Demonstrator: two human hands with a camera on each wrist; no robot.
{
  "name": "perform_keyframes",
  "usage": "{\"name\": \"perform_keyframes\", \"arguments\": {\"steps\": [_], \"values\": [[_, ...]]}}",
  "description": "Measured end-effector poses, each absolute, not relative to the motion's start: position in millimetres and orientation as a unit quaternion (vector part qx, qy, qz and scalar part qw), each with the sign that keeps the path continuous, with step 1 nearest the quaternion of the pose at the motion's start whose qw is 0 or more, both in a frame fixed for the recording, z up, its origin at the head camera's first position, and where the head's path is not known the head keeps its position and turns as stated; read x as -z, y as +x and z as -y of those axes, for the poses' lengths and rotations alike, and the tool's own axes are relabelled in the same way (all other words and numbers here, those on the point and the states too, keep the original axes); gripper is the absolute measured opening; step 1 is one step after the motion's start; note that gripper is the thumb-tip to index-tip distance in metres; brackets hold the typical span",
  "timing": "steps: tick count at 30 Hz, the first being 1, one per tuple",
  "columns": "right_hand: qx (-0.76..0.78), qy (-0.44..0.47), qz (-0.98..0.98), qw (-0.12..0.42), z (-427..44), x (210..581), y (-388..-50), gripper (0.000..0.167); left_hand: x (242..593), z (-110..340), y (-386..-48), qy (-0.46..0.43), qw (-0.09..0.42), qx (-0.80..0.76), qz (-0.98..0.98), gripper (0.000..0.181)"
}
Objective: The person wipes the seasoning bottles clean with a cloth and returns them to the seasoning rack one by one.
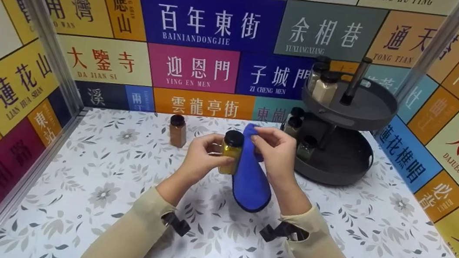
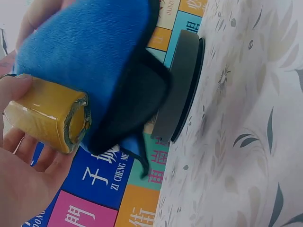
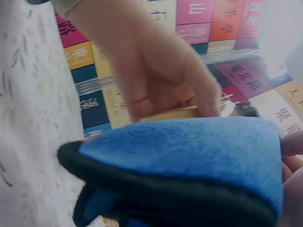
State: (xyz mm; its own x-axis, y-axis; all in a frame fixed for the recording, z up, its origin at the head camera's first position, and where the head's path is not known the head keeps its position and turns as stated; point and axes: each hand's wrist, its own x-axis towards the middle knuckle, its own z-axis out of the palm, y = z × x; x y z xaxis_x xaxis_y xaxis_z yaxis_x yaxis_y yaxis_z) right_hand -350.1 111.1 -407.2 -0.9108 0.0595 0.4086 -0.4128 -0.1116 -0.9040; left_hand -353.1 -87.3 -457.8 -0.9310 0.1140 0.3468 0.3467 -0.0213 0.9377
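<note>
My left hand (image 1: 208,155) grips a small glass jar (image 1: 231,153) with a black lid and yellow contents, held upright above the table. From the other side my right hand (image 1: 275,152) pinches the top of a blue cloth (image 1: 251,180) with dark edging, which hangs down folded beside the jar. In the left wrist view the yellow jar (image 2: 52,111) lies against the blue cloth (image 2: 90,52), its base toward the camera. The right wrist view has the folded cloth (image 3: 184,146) in front, covering most of the jar.
A second jar (image 1: 177,131) with brown contents and a black lid stands on the flower-patterned table (image 1: 100,218), back left. At the right is a dark two-tier round rack (image 1: 333,177) with several black-lidded jars on its tiers. Sign-covered walls (image 1: 207,21) enclose the back and sides.
</note>
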Motion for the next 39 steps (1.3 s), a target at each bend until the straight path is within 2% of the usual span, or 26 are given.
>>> {"name": "perform_keyframes", "arguments": {"steps": [5, 19, 28, 39], "values": [[-0.716, 0.136, 0.664, 0.167, -111, 410, -353, 0.017, 457, 88, -353, -0.170, 0.082, 0.693, 0.696, 0.044], [-0.593, 0.137, 0.789, 0.086, -93, 454, -371, 0.012, 452, 100, -352, -0.150, 0.094, 0.691, 0.700, 0.046], [-0.647, 0.124, 0.748, 0.079, -98, 438, -365, 0.014, 450, 98, -353, -0.161, 0.100, 0.693, 0.696, 0.045], [-0.777, 0.111, 0.607, 0.125, -111, 411, -357, 0.014, 458, 86, -353, -0.164, 0.077, 0.689, 0.702, 0.045]]}}
